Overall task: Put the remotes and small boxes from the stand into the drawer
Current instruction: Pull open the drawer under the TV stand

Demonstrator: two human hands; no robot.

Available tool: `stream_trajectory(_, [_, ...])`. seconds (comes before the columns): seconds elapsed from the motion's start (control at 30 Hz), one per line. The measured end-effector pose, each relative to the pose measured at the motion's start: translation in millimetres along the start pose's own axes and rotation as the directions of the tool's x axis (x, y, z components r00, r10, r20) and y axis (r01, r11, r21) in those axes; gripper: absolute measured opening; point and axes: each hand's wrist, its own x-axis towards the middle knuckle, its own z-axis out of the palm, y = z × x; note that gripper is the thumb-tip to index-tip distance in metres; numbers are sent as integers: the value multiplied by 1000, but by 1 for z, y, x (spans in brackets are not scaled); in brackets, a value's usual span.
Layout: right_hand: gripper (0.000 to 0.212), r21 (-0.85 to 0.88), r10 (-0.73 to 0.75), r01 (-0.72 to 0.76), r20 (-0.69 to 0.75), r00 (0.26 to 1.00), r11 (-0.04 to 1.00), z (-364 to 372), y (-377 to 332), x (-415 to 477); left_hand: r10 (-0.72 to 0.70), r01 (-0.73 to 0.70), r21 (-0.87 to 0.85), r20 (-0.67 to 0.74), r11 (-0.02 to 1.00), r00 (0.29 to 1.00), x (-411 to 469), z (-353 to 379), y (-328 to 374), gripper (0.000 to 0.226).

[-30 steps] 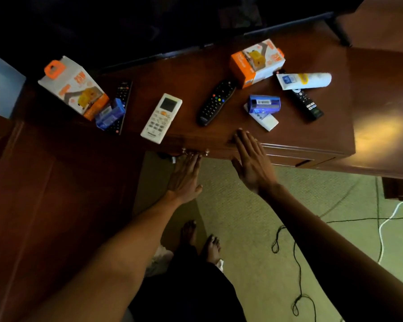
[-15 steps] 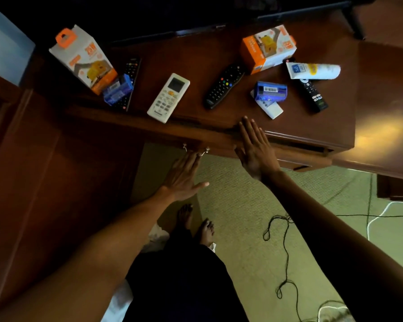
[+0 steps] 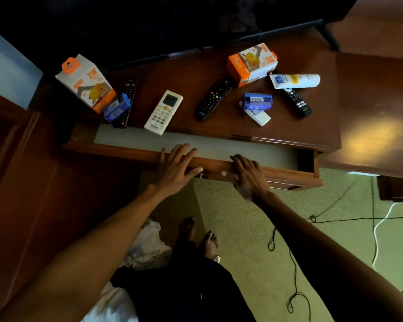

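The stand (image 3: pixel 289 129) carries a white AC remote (image 3: pixel 163 112), three black remotes (image 3: pixel 213 98) (image 3: pixel 127 94) (image 3: pixel 296 101), and a small white remote (image 3: pixel 261 117) under a blue box (image 3: pixel 257 101). A second blue box (image 3: pixel 116 109) leans by an orange-and-white box (image 3: pixel 85 82); another such box (image 3: pixel 251 63) lies at the back. The drawer (image 3: pixel 116 149) stands partly pulled out and shows a bare grey lining. My left hand (image 3: pixel 177 168) lies flat over the drawer's front rail, fingers spread. My right hand (image 3: pixel 249 175) curls over the same rail.
A white tube (image 3: pixel 294 81) lies across the right black remote. A dark TV (image 3: pixel 172 24) stands behind the items. Wood panelling (image 3: pixel 33 182) rises on the left. Black and white cables (image 3: pixel 293 263) trail over the green carpet beside my bare feet (image 3: pixel 200 235).
The drawer was shut; it has slid out toward me and its grey lining shows. Both hands have moved onto its front rail, and the right hand's fingers have closed over it.
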Motion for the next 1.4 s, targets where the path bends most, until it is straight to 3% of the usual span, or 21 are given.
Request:
stream_trajectory(0.07, [73, -40, 1, -1, -3, 1000, 999, 4, -1, -2, -9, 6, 43, 72, 999, 997, 4, 7, -10, 66])
stream_trajectory(0.27, [56, 32, 5, -3, -41, 999, 999, 9, -1, -11, -38, 39, 57, -14, 998, 999, -10, 15, -7, 63])
stream_trajectory(0.87, [62, 52, -16, 16, 0, 1000, 999, 48, -42, -151, -27, 27, 38, 11, 999, 1000, -152, 50, 23, 61])
stream_trajectory(1.03, [72, 49, -14, 14, -8, 1000, 999, 53, -50, -174, -19, 20, 38, -9, 999, 1000, -177, 59, 28, 60])
stream_trajectory(1.17, [61, 41, -16, 15, 5, 1000, 999, 55, -51, -182, -37, 37, 29, 7, 999, 999, -188, 60, 33, 60])
stream_trajectory(1.3, [64, 51, -50, 45, 90, 995, 998, 42, -45, -171, -44, 48, -36, 97, 998, 994, -186, 50, 32, 59])
stream_trajectory(1.4, [70, 75, -24, 10, 187, 982, 997, 19, -45, -151, -40, 84, -216, 202, 973, 979, -178, 36, 28, 54])
